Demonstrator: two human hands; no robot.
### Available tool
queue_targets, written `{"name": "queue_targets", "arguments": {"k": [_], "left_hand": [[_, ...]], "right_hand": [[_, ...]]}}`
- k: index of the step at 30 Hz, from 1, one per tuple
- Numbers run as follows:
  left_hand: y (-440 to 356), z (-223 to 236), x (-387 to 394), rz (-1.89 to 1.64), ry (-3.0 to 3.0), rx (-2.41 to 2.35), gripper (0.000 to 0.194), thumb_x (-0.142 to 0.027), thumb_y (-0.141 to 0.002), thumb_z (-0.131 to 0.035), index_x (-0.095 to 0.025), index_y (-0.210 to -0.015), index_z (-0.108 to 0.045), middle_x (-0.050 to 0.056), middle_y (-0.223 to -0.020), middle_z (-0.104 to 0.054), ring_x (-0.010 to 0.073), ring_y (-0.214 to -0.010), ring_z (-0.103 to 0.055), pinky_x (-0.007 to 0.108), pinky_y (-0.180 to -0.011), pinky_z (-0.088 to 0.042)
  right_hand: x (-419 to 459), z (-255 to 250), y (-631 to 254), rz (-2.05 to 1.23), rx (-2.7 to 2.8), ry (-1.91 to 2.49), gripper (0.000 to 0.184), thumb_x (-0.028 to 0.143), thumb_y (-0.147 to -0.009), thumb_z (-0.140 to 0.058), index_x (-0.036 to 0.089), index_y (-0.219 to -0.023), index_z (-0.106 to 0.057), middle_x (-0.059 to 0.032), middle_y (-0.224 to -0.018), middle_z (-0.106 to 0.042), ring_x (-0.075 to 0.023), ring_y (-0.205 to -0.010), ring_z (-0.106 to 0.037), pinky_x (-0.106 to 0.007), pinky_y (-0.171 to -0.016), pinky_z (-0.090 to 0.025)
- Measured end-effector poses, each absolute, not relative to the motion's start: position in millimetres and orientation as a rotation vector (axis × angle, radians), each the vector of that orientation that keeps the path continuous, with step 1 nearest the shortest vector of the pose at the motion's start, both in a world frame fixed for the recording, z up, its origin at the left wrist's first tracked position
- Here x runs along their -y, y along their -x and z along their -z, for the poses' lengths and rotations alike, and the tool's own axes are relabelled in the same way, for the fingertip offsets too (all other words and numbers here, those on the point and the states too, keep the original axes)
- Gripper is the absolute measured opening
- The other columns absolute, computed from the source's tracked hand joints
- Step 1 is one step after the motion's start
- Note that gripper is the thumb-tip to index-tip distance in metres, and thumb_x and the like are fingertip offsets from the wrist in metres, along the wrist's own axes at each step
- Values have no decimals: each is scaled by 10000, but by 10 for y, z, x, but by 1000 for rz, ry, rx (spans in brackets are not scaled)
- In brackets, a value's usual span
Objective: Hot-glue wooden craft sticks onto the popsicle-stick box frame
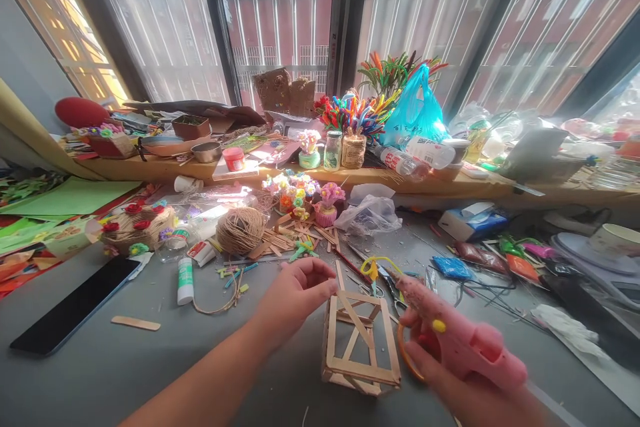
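Observation:
A small open box frame of wooden craft sticks stands on the grey table between my hands. My left hand reaches to its far left corner, thumb and fingertips curled together at the upper end of a diagonal craft stick that crosses the top. The fingertips partly hide that end. My right hand is wrapped round a pink hot glue gun, right of the frame, its nozzle pointing away to the upper left. A glue stick extends from its rear. An orange ring shows beside my right fingers.
A loose craft stick, a phone and a white glue tube lie at left. Behind are a twine ball, scissors and flower-topped pots. A tissue pack sits right, below the crowded windowsill.

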State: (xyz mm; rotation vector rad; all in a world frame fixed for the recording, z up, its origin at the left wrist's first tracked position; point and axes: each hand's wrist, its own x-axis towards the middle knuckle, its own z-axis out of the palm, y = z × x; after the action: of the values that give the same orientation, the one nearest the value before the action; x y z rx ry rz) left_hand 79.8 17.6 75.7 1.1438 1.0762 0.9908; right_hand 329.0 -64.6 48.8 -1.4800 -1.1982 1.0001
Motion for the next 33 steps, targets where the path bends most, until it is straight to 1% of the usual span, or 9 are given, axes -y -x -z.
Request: {"name": "queue_targets", "arguments": {"k": [3, 7, 12, 15, 19, 24, 28, 30, 33], "left_hand": [[-848, -780, -186, -951, -1195, -1056, 360, -433, -732, -909, -181, -916, -730, 17, -824, -709, 177, -808, -634, 290, -764, -478], [-877, -793, -200, -947, -1227, -1077, 359, -445, -737, -902, -179, -917, -742, 18, -819, -721, 181, -808, -647, 294, -768, -491], [-885, -786, -189, -933, -1223, -1059, 337, -441, -723, -917, -185, -877, -761, 26, -803, -740, 199, -793, -674, 307, -752, -517], [-893, -783, -182, -931, -1234, -1057, 327, -434, -719, -922, -189, -874, -771, 30, -795, -748, 210, -791, -684, 315, -749, -526], [-903, -786, -179, -921, -1208, -1055, 330, -423, -719, -908, -182, -890, -762, 25, -807, -743, 193, -788, -671, 297, -746, -516], [-893, -779, -161, -899, -1300, -1124, 308, -425, -773, -856, -182, -951, -792, 36, -833, -742, 206, -810, -658, 310, -756, -502], [-868, -724, -173, -953, -1459, -1130, 304, -476, -862, -785, -209, -988, -855, 77, -959, -764, 258, -953, -671, 357, -884, -508], [-866, -675, -193, -992, -1465, -1087, 290, -485, -874, -775, -215, -930, -863, 96, -1060, -770, 285, -1059, -677, 374, -973, -503], [-881, -596, -226, -999, -1363, -1054, 291, -491, -824, -825, -200, -815, -836, 112, -1140, -770, 310, -1119, -683, 386, -1012, -506]], "right_hand": [[655, -381, -3204, -1027, 1249, 1391, 633, 478, -789, -863, 349, -1401, -764, -105, -1154, -794, -284, -890, -744, -299, -665, -644], [650, -274, -3120, -1042, 1244, 1314, 611, 402, -813, -867, 373, -1411, -747, -90, -1072, -788, -263, -872, -741, -320, -707, -646], [660, -196, -3081, -1066, 1185, 1277, 635, 489, -832, -870, 364, -1437, -722, -70, -940, -758, -259, -814, -733, -308, -638, -623], [650, -140, -3086, -1037, 1184, 1277, 589, 499, -823, -880, 369, -1384, -760, -79, -987, -779, -249, -773, -727, -307, -611, -617], [629, -89, -3111, -990, 1221, 1201, 531, 453, -797, -908, 372, -1312, -805, -93, -1054, -802, -214, -692, -686, -316, -590, -601], [659, -148, -3126, -834, 1392, 1166, 475, 375, -885, -832, 351, -1357, -787, -98, -1077, -809, -206, -710, -699, -293, -586, -602], [682, -156, -3141, -675, 1505, 1186, 453, 343, -867, -842, 334, -1319, -805, -83, -1006, -834, -220, -691, -735, -292, -579, -621], [674, -129, -3158, -639, 1524, 1192, 424, 348, -855, -846, 334, -1278, -820, -80, -1003, -844, -239, -710, -754, -299, -581, -633], [649, -82, -3198, -636, 1569, 1213, 401, 345, -850, -828, 338, -1251, -825, -63, -1017, -846, -221, -681, -744, -295, -590, -637]]}}
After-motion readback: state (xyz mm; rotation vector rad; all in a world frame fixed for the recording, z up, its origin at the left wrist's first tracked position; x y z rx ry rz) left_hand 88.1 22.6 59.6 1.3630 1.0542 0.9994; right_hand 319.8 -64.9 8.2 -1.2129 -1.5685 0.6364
